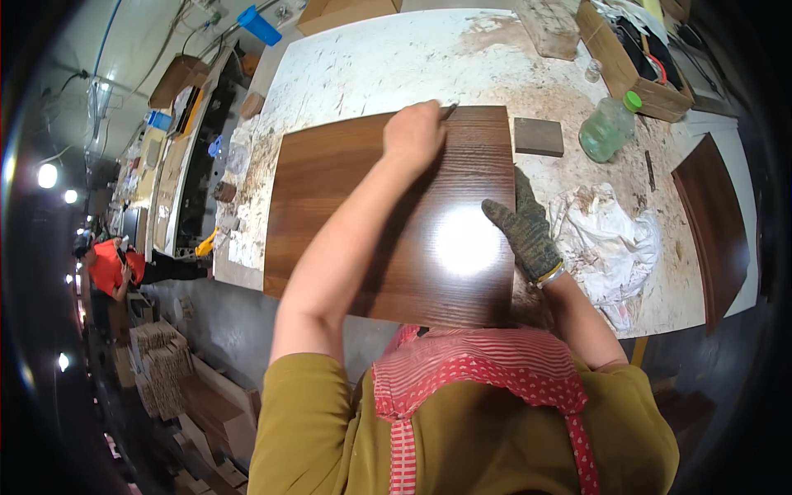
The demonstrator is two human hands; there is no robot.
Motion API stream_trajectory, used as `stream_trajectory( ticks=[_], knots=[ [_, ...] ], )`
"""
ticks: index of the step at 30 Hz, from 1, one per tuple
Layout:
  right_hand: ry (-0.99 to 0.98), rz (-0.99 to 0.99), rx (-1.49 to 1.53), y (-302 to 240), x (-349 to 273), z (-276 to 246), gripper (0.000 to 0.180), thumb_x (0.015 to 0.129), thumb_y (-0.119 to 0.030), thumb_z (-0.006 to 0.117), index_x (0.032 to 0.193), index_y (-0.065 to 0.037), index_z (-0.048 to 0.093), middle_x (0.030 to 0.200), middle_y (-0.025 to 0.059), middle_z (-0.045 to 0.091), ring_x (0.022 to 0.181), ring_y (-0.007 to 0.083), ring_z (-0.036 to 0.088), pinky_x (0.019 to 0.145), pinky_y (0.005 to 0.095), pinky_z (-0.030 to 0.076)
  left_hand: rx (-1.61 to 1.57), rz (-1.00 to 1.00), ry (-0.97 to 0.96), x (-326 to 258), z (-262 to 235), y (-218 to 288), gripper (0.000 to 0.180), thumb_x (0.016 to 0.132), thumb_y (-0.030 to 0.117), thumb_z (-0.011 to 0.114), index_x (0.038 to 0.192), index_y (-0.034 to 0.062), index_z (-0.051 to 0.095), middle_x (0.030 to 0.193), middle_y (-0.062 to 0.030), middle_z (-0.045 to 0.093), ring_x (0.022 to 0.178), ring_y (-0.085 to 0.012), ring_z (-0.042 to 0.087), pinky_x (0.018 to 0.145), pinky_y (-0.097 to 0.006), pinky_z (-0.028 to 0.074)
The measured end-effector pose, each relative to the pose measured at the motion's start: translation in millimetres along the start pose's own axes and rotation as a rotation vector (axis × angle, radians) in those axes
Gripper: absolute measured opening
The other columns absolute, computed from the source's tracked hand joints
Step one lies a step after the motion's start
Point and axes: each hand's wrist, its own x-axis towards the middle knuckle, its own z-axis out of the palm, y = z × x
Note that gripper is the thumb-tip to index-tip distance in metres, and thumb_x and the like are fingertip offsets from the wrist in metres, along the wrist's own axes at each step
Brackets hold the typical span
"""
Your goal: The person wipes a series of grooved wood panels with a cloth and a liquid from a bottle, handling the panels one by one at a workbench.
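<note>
A glossy dark brown wooden panel (pixel 355 198) lies flat on a white, dust-stained workbench (pixel 396 58). My left hand (pixel 412 132) is bare and closed around a thin dark tool whose tip pokes out at the panel's far edge. My right hand (pixel 524 227) wears a grey knitted glove and rests flat on the panel's right edge, fingers spread. A bright light glare shows on the panel between the two hands.
A small dark wood block (pixel 539 136) and a green plastic bottle (pixel 606 128) sit right of the panel. A crumpled white bag (pixel 615 239) lies near my right hand. A cardboard box (pixel 635 58) stands at the back right, another dark panel (pixel 718 223) far right. A person in orange (pixel 107 264) stands at left.
</note>
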Motion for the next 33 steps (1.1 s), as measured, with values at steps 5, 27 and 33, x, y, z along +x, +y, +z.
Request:
stream_trajectory(
  ticks=[5, 27, 33],
  knots=[
    [-0.013, -0.007, 0.035, -3, 1, -4, 0.078, 0.079, -0.035, 0.068, 0.138, 0.000, 0.031, 0.128, 0.0221, 0.049, 0.117, 0.0305, 0.050, 0.097, 0.0383, 0.040, 0.000, 0.223, -0.060, -42, 14, 28, 0.013, 0.082, 0.018, 0.057, 0.086, 0.0059, 0.060, 0.079, -0.0168, 0.062, 0.081, -0.0354, 0.060, 0.076, -0.044, 0.048],
    [-0.435, -0.262, -0.386, -26, 143, -47, 0.078, 0.066, -0.027, 0.073, 0.134, -0.006, 0.041, 0.131, 0.0198, 0.046, 0.123, 0.0330, 0.042, 0.105, 0.0359, 0.035, -0.212, -0.120, -0.148, -38, -19, -47, 0.018, 0.082, 0.014, 0.064, 0.079, -0.0008, 0.055, 0.066, -0.0121, 0.058, 0.062, -0.0193, 0.054, 0.061, -0.032, 0.043],
    [-0.353, -0.348, -0.473, -20, 143, -45, 0.080, 0.067, -0.030, 0.073, 0.135, -0.005, 0.040, 0.131, 0.0220, 0.045, 0.122, 0.0332, 0.044, 0.104, 0.0362, 0.036, -0.244, -0.162, -0.165, -38, -24, -43, 0.019, 0.082, 0.015, 0.064, 0.079, -0.0007, 0.055, 0.065, -0.0102, 0.057, 0.061, -0.0178, 0.051, 0.061, -0.032, 0.042]
  ],
)
